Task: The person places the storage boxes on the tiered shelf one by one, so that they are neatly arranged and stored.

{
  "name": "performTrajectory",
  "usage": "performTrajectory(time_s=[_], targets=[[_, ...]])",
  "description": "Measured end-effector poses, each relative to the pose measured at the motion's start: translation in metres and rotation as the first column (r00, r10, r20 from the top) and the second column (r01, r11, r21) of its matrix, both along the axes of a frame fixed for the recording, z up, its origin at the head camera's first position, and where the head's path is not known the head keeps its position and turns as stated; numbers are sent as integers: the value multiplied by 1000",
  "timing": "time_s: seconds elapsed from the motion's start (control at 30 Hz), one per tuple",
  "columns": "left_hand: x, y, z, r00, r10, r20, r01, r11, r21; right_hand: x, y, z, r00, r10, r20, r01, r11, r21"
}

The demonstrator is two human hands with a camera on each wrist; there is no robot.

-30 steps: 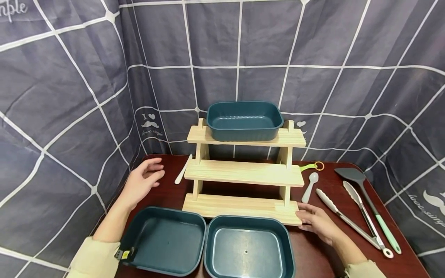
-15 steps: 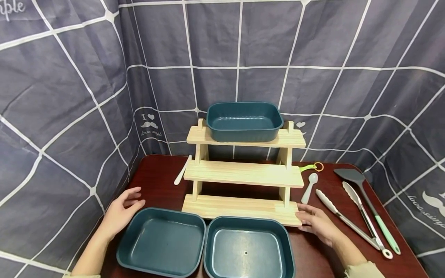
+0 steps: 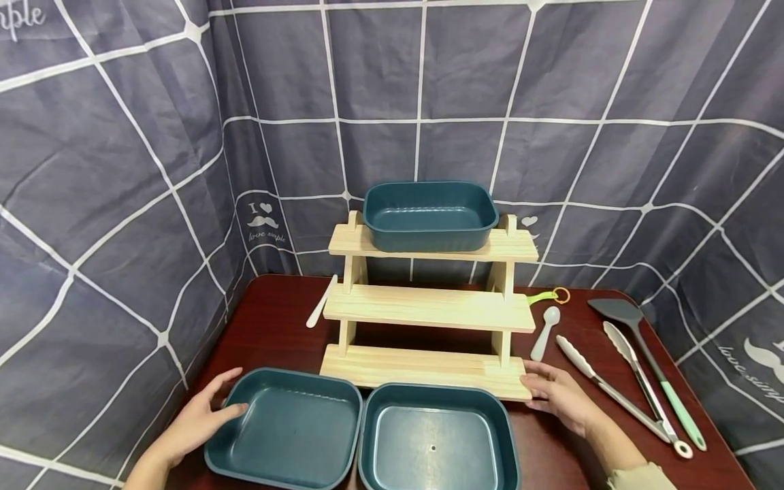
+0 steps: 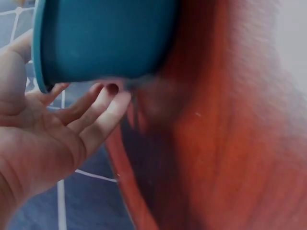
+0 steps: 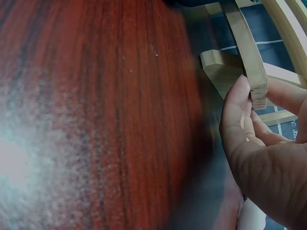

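Note:
At the left teal plastic tub (image 3: pixel 294 429), my left hand (image 3: pixel 194 420) straddles the rim near the far-left corner. Its thumb reaches over the rim while the loosely spread fingers lie outside; in the left wrist view those fingers (image 4: pixel 103 115) are close along the tub's outer wall (image 4: pixel 110 43). My right hand (image 3: pixel 560 395) pinches the right end of the lowest board of a three-step wooden display stand (image 3: pixel 429 306), thumb on one face and fingers on the other (image 5: pixel 259 91). Another teal tub (image 3: pixel 437 435) stands beside the left one, and a third (image 3: pixel 431 218) sits on the top step.
Right of the stand lie a small pale spoon (image 3: pixel 545 333), metal tongs (image 3: pixel 612 388) and a grey spatula (image 3: pixel 649 354) with a green handle. A yellow-green strap with a ring (image 3: pixel 551 295) is behind. A white plastic utensil (image 3: pixel 321 303) lies to the left. Grey gridded curtain (image 3: pixel 465 82) surrounds the table.
My left hand has come down and toward me from beside the stand to the left tub's rim. The right hand keeps its hold on the stand, and the tubs have not moved.

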State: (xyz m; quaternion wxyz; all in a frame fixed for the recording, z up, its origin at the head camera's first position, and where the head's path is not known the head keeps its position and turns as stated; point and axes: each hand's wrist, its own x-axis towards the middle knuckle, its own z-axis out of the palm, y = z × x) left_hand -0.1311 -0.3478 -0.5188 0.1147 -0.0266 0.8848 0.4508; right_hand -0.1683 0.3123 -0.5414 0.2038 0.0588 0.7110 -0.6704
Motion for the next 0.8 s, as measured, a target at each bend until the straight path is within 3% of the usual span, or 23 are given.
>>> performTrajectory(time_s=[0.33, 0.5, 0.8], targets=[[5, -10, -13, 997, -23, 71, 8, 980, 199, 1, 0, 0, 1000, -5, -2, 5, 1000, -19], [4, -15, -13, 996, -55, 70, 38, 974, 222, 1, 1, -1, 1000, -5, 1, 5, 1000, -29], [6, -25, -14, 981, -126, 145, 60, 918, 391, 1, 1, -1, 1000, -2, -4, 1, 999, -37]])
